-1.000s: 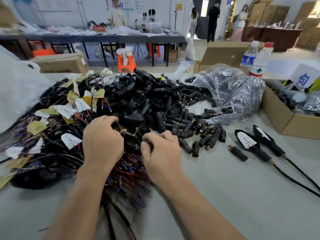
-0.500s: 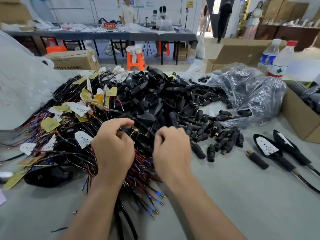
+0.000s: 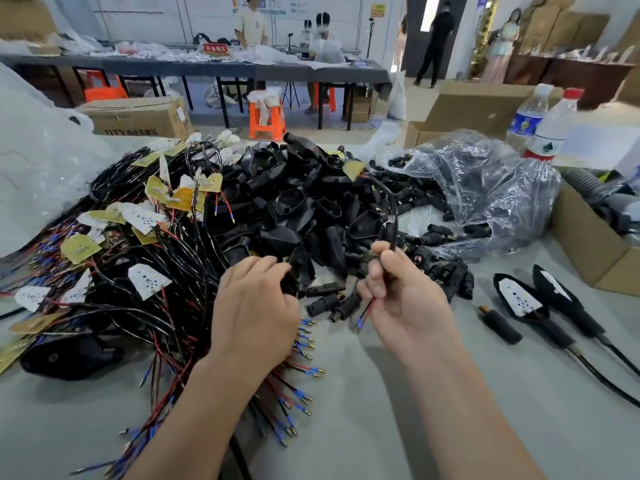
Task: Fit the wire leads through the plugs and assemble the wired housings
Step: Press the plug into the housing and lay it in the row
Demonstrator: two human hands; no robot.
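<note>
My right hand grips a black wire lead that arcs up over the pile to a yellow board; its red and blue tips stick out below my fingers. My left hand lies on the tangle of wired boards, its fingertips curled on a black housing. A heap of black housings fills the middle of the table. Black plugs lie loose between my hands. Two assembled housings with cables lie to the right.
A crumpled clear bag holding more plugs lies at the back right, two water bottles behind it. An open cardboard box stands at the right edge. One loose plug lies near the assembled pieces. People stand at far tables.
My right hand has pulled one wire lead out of the tangle and lifted it to the right. My left hand has reached forward onto a black housing. The view has shifted.
</note>
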